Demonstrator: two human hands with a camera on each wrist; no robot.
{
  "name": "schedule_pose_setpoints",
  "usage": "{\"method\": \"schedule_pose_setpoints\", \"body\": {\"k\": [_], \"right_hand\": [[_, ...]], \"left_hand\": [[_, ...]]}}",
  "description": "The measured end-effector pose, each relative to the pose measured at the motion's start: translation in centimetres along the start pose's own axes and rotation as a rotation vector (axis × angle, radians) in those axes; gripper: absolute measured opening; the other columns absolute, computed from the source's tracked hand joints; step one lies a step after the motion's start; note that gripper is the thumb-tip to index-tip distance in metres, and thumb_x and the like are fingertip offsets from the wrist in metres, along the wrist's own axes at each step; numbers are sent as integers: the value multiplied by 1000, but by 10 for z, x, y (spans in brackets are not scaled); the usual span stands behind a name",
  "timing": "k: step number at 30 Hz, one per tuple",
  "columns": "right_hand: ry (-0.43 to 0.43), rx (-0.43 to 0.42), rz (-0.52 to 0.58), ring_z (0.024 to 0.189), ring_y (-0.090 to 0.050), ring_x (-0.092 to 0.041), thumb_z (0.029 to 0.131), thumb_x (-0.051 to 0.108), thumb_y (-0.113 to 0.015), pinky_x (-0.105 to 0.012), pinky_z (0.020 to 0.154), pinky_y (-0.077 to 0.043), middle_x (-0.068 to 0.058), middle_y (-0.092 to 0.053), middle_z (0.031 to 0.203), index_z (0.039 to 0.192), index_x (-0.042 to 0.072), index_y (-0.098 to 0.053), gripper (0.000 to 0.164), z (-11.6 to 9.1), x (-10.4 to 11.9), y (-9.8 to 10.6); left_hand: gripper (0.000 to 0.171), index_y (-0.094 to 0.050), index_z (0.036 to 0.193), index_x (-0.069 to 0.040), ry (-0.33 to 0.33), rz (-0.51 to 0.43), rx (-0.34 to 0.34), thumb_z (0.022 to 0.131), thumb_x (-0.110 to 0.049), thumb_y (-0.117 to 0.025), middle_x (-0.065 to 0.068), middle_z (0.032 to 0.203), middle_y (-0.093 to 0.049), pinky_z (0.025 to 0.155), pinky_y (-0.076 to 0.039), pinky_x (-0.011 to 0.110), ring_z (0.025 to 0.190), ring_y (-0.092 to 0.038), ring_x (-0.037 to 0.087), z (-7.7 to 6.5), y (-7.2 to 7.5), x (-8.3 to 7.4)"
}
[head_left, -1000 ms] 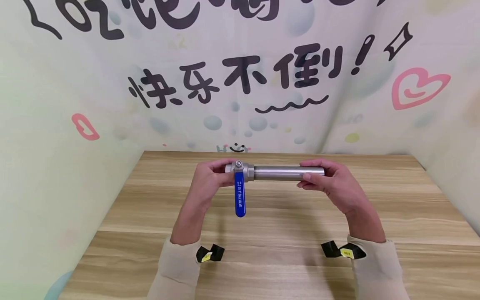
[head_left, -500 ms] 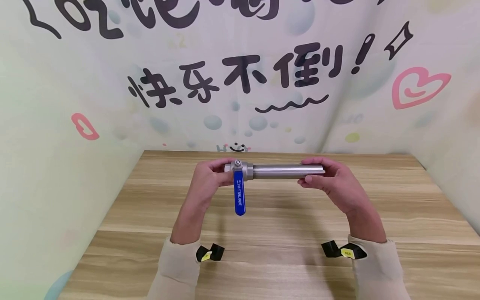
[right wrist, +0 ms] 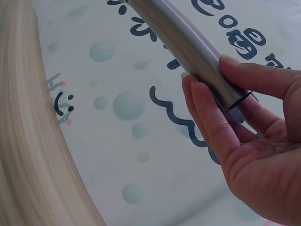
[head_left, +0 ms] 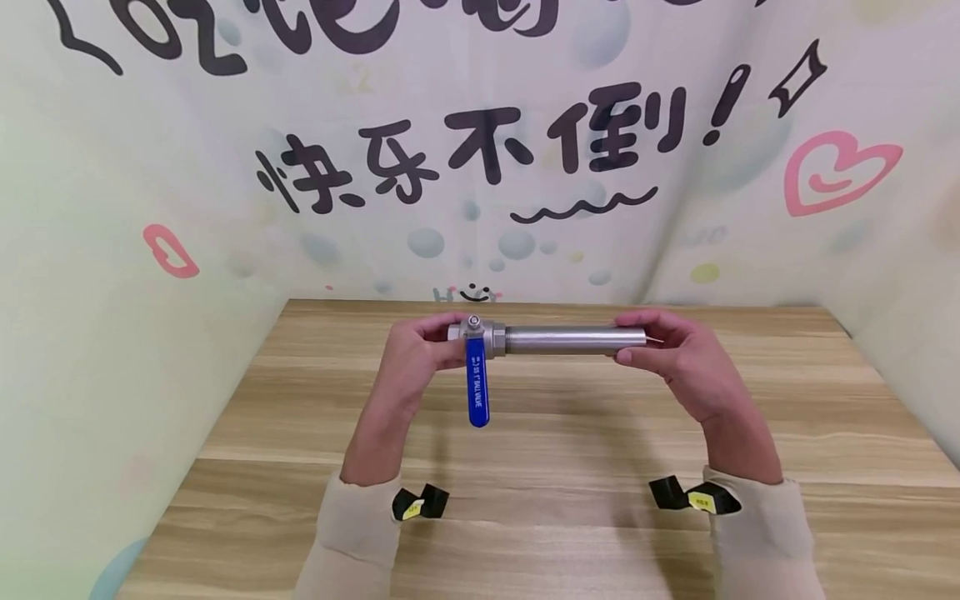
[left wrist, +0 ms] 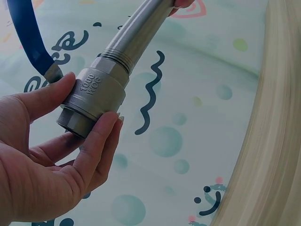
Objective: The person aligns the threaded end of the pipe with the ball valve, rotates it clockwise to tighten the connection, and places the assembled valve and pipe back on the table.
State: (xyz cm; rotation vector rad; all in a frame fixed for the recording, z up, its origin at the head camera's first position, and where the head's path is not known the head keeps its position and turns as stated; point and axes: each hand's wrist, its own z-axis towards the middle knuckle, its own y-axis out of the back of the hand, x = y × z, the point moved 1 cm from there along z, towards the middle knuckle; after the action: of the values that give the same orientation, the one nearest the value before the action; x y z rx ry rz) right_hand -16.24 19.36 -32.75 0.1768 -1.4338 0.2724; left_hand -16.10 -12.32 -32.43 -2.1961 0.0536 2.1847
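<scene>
"One pink outline (head_left: 171, 251) at far left, correct?"

"Correct, on the pale backdrop (head_left: 97, 375). Then, to the right, the wooden bench (head_left: 262, 400), and over the bench a beige left sleeve (head_left: 356, 533) with a black tab (head_left: 433, 501) and a yellow label (head_left: 412, 509)."

"After the sleeve?"

"The left hand (head_left: 411, 350), raised above the bench. Fingers (left wrist: 96, 146) clamped on the body of a metal valve (head_left: 495, 337): thumb on one side, other fingers on the opposite side."

"Any marking on the valve?"

"Yes, in the left wrist view: raised '1000 WOG'. On the valve also a blue handle (head_left: 477, 392), directed to the near side, with white print, readable in part as 'BALL VALVE'."

"And directly to the right?"

"A metal pipe (head_left: 573, 339), joined to the valve at a threaded end, nearly horizontal in the head view. Both in the air over the bench, with soft shadows (head_left: 630, 442) below. Behind and higher, black lettering (head_left: 491, 158) on the backdrop."

"At the other end?"

"The right hand (head_left: 690, 362), fingers (right wrist: 211, 113) clamped on the pipe near the open rim: thumb on one side, fingertips on the other."

"Last things, farther right?"

"A beige right sleeve (head_left: 765, 533), with a second black tab (head_left: 667, 492) and a second yellow label (head_left: 701, 501); on the backdrop, a pink heart (head_left: 828, 179) with a small curve inside."
</scene>
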Motion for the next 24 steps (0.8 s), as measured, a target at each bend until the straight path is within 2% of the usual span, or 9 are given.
{"method": "schedule_pose_setpoints", "body": {"k": [5,14,24], "right_hand": [[-31,-5,-21,86,-68,-15,83,-4,-71,-23,78,-57,-2,-69,96,114,6,-69,32,-1,3,2],[-28,21,32,83,-72,-23,88,-2,-67,-31,82,-58,-6,-69,98,111,1,-69,23,0,3,2],[-32,16,-10,80,-72,-22,91,4,-65,-31,79,-59,-6,-68,96,110,0,-69,19,0,4,2]], "left_hand": [[28,-70,113,1,-4,8,-2,85,1,-65,17,104,-64,75,-60,33,83,-62,24,0,0,-1],[29,-70,114,2,2,3,1,85,2,-65,17,104,-64,74,-60,32,82,-62,23,-1,0,-2],[28,-70,114,2,-11,7,0,86,1,-64,15,102,-65,74,-60,32,81,-62,23,-1,0,-2]]}}
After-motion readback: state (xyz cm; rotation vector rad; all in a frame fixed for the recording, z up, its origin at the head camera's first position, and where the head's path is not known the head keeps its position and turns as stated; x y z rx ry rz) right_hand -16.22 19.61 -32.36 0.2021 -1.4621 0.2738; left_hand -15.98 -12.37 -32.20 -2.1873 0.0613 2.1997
